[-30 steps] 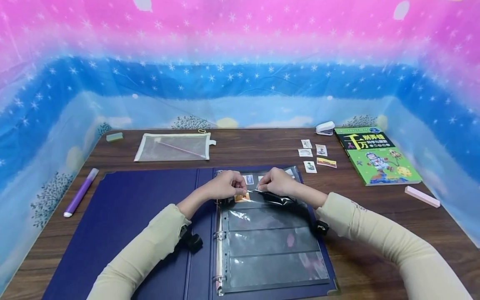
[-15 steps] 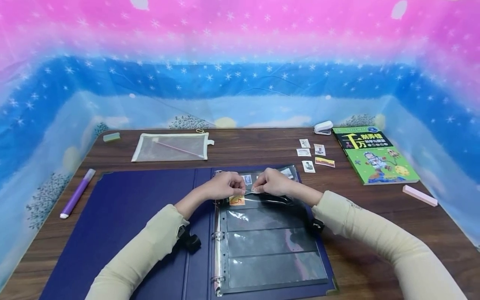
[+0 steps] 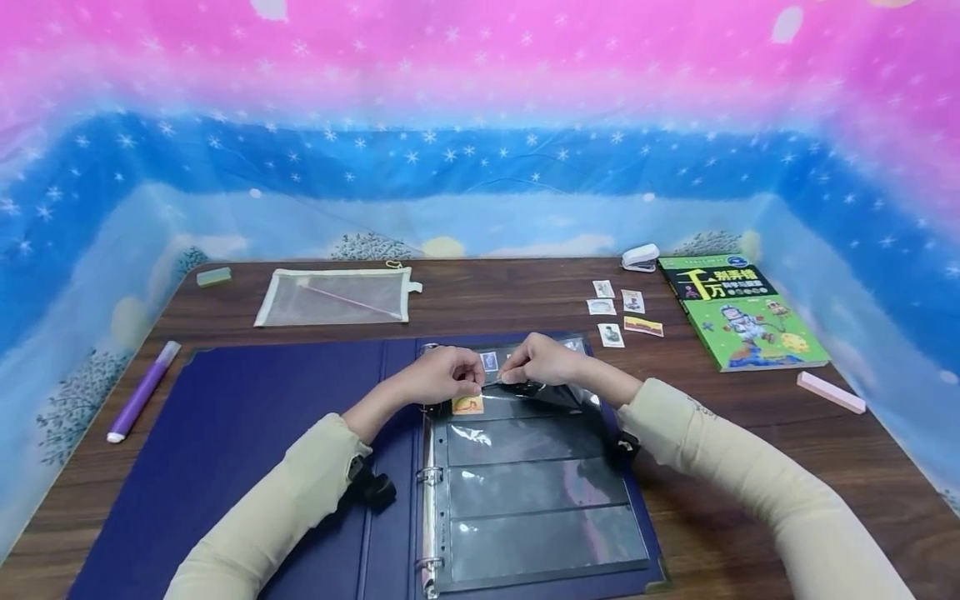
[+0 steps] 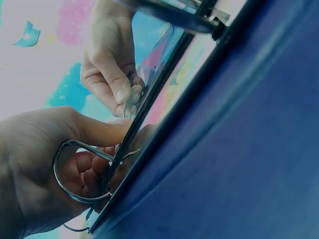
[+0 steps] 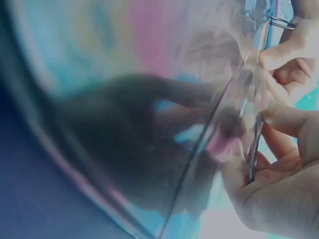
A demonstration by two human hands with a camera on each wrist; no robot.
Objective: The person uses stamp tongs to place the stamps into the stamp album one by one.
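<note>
A navy ring binder lies spread on the table, its right side bearing a black stamp page with clear pockets. My left hand pinches the lifted edge of an upper pocket between thumb and fingers. Right beside it, my right hand pinches the same edge, and the film bulges up beneath that palm. An orange stamp shows just below the left fingertips; a blue stamp sits in the row above. In the left wrist view, a metal binder ring stands in front of the left palm.
Several loose stamps lie beyond the binder at right, near a white stapler and a green book. A pink stick is at far right. At left are a mesh pouch, a purple marker and a small green block.
Both hands keep their pinch on the pocket edge with small finger shifts. The orange stamp shows more fully below the left fingers. The whole head view has drifted slightly.
</note>
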